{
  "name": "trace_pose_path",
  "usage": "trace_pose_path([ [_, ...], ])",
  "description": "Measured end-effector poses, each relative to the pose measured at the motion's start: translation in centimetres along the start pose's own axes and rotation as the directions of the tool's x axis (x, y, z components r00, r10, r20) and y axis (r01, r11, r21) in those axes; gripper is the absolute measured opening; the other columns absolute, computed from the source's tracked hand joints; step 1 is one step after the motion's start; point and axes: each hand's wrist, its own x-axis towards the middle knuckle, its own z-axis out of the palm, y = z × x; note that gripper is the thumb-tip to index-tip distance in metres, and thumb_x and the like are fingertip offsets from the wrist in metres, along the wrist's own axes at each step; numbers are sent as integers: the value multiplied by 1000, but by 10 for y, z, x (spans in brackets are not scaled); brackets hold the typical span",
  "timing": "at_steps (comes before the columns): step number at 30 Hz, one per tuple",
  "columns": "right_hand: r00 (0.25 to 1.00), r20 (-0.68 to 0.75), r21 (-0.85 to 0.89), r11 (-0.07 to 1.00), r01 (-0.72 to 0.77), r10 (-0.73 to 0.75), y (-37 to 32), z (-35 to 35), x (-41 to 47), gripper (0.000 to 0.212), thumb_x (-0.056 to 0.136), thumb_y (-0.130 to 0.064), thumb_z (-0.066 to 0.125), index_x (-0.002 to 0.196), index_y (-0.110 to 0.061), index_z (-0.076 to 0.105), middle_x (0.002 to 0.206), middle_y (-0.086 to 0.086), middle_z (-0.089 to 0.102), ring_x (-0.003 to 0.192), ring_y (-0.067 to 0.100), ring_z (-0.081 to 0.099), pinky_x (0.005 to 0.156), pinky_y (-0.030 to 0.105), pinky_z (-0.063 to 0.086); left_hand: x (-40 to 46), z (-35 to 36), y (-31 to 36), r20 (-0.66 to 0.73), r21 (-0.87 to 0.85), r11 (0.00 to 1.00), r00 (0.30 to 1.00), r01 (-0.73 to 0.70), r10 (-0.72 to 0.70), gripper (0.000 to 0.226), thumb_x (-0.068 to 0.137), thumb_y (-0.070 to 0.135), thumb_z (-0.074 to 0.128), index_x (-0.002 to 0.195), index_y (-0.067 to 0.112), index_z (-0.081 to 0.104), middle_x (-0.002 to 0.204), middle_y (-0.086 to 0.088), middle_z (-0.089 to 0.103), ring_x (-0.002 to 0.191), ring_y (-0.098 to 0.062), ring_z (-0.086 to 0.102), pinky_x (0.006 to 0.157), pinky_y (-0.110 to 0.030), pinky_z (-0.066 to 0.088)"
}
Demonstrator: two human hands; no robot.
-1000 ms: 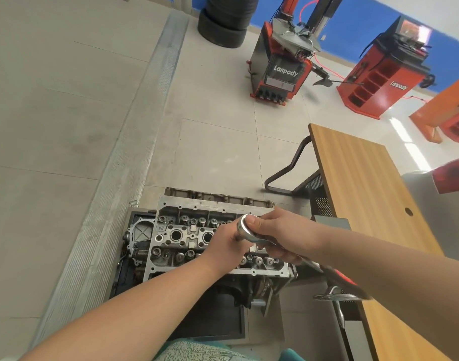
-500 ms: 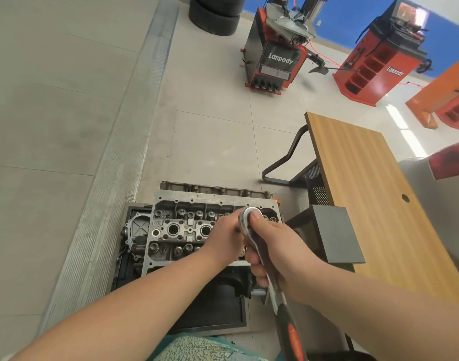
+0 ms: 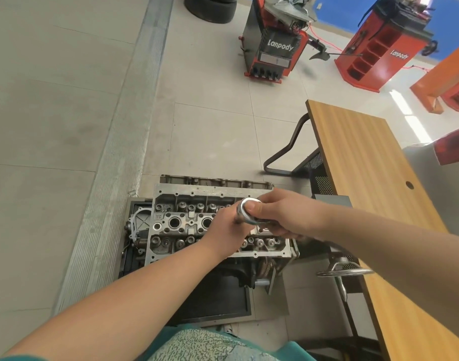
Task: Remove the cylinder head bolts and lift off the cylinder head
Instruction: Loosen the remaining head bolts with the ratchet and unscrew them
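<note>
While my right hand (image 3: 283,217) grips the ratchet (image 3: 249,211) and my left hand (image 3: 225,225) clamps the stem below it, the head (image 3: 186,225) sits at 6 o'clock. A tilted pull could slip the socket, rounding a bolt.

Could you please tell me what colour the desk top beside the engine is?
The desk top is orange-brown wood grain, seen best in the head view.
</note>
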Motion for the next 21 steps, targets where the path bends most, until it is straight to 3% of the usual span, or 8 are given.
trace_pose_path([
  [4,995,70,-348,933,95,-75,-14,-18,11,57,104,-62,48,92,-8,63,67,-2,55,58,12,46,63,31,40,-1,-1,-2,10,-53,998,1000,25,-24,22,85,29,62,82,51,66,75,21,68,66,0,55,64,-22,48],
  [6,992,115,-454,886,96,-48,-21,-23,17,54,103,-63,46,92,-15,66,68,-4,57,59,11,48,66,30,40,-2,-1,-2,16,-61,998,999,32,-32,13,84,29,61,81,42,65,69,19,63,62,-2,49,60,-24,44],
  [9,989,145,-502,862,73,0,-30,-25,23,55,104,-62,47,94,-11,68,62,-6,54,51,7,45,62,30,40,-4,-2,-4,13,-88,996,1000,29,-28,3,85,26,61,83,25,64,68,14,60,61,-6,45,58,-27,40],
  [13,998,41,-598,798,70,-57,-26,-18,16,52,102,-70,38,93,-26,64,74,-11,62,65,4,56,67,31,43,-5,-4,-3,28,-83,996,1000,17,-15,2,87,26,62,85,27,63,70,15,62,64,-5,50,60,-26,44],
  [16,978,-169,-609,793,-4,-124,-8,-3,7,56,93,-83,33,100,-34,60,85,-11,66,79,9,63,72,36,49,-5,-5,1,33,-66,998,999,-9,11,17,88,28,62,83,43,66,77,17,68,68,0,57,62,-20,48],
  [18,864,-418,-590,807,-23,-281,13,10,1,59,87,-88,35,107,-38,59,93,-17,64,88,7,60,81,33,44,-5,-4,1,24,-54,998,1000,-14,15,29,91,25,65,83,52,66,82,21,71,73,1,63,66,-16,49],
  [19,742,-543,-577,817,9,-392,26,19,-4,56,88,-85,40,110,-37,61,98,-20,62,95,5,57,89,31,40,-4,-3,0,18,-42,999,1000,-10,11,32,94,21,68,87,52,67,85,23,72,77,0,66,69,-15,49],
  [21,407,-764,-493,860,132,-500,54,40,-15,32,95,-64,56,108,-35,65,105,-20,58,104,2,51,97,23,34,-3,-1,-2,3,-23,1000,1000,-14,15,33,97,14,70,95,47,67,90,28,72,85,2,67,75,-16,49],
])
